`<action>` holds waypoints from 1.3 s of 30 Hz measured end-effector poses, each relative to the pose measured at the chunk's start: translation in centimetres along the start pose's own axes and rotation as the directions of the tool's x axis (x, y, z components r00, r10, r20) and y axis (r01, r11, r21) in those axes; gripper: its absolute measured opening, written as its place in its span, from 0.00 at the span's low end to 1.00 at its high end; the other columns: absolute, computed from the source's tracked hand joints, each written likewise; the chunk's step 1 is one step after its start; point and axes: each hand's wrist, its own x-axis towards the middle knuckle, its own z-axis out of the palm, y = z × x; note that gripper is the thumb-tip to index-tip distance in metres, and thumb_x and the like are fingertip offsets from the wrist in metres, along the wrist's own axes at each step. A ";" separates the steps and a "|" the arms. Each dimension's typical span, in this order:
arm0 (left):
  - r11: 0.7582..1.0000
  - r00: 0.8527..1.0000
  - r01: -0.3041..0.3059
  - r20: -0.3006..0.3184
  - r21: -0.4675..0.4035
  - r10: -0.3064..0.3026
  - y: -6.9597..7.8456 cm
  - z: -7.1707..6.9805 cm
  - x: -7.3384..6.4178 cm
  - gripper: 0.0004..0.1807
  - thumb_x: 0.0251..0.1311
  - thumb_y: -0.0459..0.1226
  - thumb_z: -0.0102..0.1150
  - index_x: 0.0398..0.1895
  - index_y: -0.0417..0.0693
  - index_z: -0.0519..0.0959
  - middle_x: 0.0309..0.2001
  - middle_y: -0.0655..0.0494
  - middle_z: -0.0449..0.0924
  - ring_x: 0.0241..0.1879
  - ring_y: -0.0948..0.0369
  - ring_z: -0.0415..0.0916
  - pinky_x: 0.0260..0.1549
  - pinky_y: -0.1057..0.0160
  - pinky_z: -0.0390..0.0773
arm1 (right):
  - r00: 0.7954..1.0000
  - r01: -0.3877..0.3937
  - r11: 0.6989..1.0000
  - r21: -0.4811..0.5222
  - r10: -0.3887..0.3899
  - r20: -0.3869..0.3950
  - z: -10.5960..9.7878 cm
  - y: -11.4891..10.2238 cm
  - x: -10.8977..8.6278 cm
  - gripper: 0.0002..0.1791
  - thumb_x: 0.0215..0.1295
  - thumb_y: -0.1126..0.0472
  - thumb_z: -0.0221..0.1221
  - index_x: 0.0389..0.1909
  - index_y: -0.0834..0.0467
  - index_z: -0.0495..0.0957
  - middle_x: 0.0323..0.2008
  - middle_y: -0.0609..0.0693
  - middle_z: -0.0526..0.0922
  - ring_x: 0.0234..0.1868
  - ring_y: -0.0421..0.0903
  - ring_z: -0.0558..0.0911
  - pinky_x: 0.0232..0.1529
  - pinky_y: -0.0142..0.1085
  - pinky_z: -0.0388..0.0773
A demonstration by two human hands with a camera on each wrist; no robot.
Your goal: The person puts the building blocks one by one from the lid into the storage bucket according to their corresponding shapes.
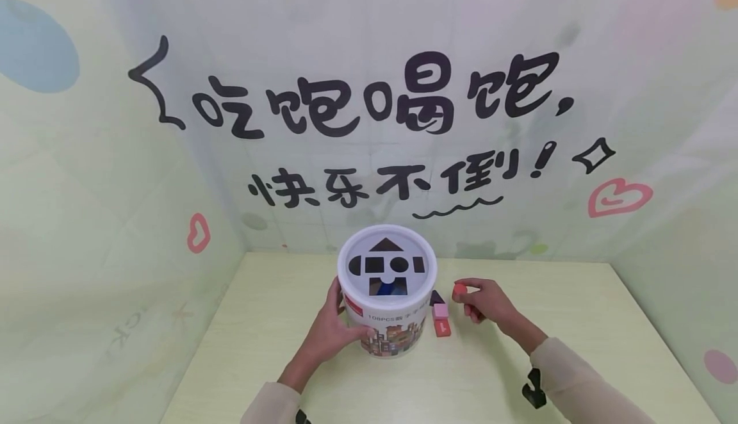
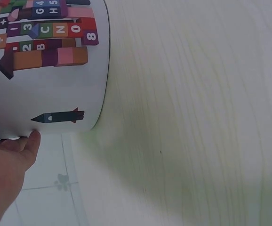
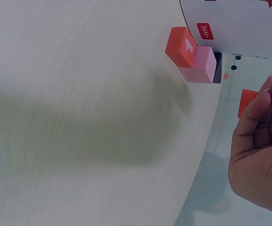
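A white bucket (image 1: 398,314) with a shape-cutout lid (image 1: 423,286) stands upright on the table. Around its left side my left hand (image 1: 331,331) is wrapped, thumb toward the front; the left wrist view shows that hand (image 2: 9,176) against the printed wall. Something blue shows through the lowest cutout. Right of the bucket, my right hand (image 1: 487,299) pinches a small red-orange block (image 1: 459,289) above the table. Between them lie a red block (image 1: 442,328), a pink block (image 1: 440,311) and a dark triangular block (image 1: 436,298). The held block (image 3: 247,101) is partly hidden by fingers in the right wrist view.
The pale wooden table (image 1: 230,353) extends to both sides of the bucket. Behind it hangs a printed cloth backdrop (image 1: 323,20) with large black characters, and similar cloth walls enclose the left and right.
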 end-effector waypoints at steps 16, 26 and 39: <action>1.000 1.000 0.021 -0.008 0.001 -0.021 -0.2 0.0 0.0 0.67 0.34 0.52 0.81 0.74 0.77 0.43 0.72 0.66 0.58 0.72 0.53 0.57 0.67 0.44 0.64 | 0.998 0.047 0.995 -0.090 -0.043 0.045 -1.2 -3.5 -0.6 0.23 0.63 0.57 0.64 0.56 0.61 0.76 0.16 0.52 0.77 0.14 0.43 0.72 0.18 0.32 0.74; 1.000 1.000 0.007 -0.006 0.010 -0.007 -0.1 0.0 -0.1 0.66 0.35 0.52 0.81 0.75 0.76 0.43 0.72 0.65 0.58 0.72 0.52 0.57 0.66 0.42 0.64 | 0.993 0.102 0.986 -0.135 -0.092 0.078 -1.8 -5.4 -1.0 0.23 0.62 0.56 0.64 0.56 0.62 0.76 0.15 0.52 0.76 0.13 0.43 0.72 0.18 0.32 0.74; 1.000 1.000 0.019 -0.005 0.009 -0.019 -0.2 0.0 0.0 0.66 0.34 0.53 0.81 0.75 0.77 0.43 0.73 0.66 0.57 0.72 0.52 0.56 0.67 0.43 0.63 | 0.982 0.166 0.973 -0.159 -0.149 0.117 -2.5 -8.1 -2.2 0.30 0.60 0.53 0.67 0.59 0.63 0.73 0.16 0.52 0.76 0.14 0.43 0.72 0.17 0.32 0.74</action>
